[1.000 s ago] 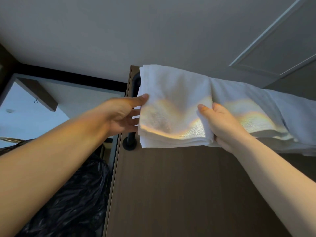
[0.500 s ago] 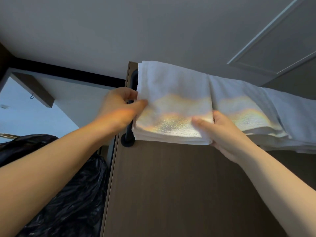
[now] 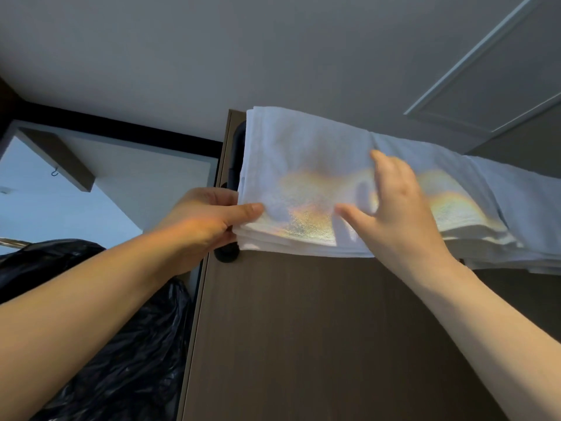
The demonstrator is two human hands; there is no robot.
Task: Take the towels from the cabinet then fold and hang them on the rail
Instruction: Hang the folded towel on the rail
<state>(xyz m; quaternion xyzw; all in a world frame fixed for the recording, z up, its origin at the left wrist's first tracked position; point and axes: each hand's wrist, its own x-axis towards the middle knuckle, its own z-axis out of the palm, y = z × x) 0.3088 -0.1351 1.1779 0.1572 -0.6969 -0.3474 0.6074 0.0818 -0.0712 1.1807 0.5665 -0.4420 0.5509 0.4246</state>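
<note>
The white towel [image 3: 303, 177] is hanging folded in several layers over the left end of the black rail [image 3: 237, 153], its stacked lower edges showing along the bottom and a band of rainbow-coloured light lying across its face. The left hand [image 3: 206, 221] is pinching the towel's lower left corner, grip narrow, thumb on the front and fingers tucked behind. The right hand [image 3: 397, 217] is spreading its fingers wide over the towel's right half, holding nothing (it is blurred, so how firmly it is touching is hard to tell). A second towel [image 3: 455, 192] is hanging just beside the first on the right, edges touching, and a third towel [image 3: 531, 214] is running off the frame's right side. Below the towels a brown wooden panel [image 3: 303, 329] is filling the lower middle, its left edge standing free, with a crumpled black plastic bag [image 3: 106, 329] lying beyond it. A pale panelled door [image 3: 501, 71] is showing at the upper right
</note>
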